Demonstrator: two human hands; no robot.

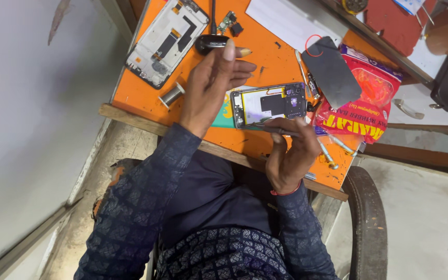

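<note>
Your left hand [214, 85] raised above orange table [265, 57], fingers loosely extended, holding nothing. Your right hand [291, 155] pinches thin metal tool [278, 130] at near edge of opened phone [269, 104], lying mid-table.

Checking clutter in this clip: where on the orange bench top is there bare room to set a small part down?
Bare orange table shows between the phone frame and left hand, and between white paper and opened phone. Crowded at the red packet, dark panel and right hand.
</note>
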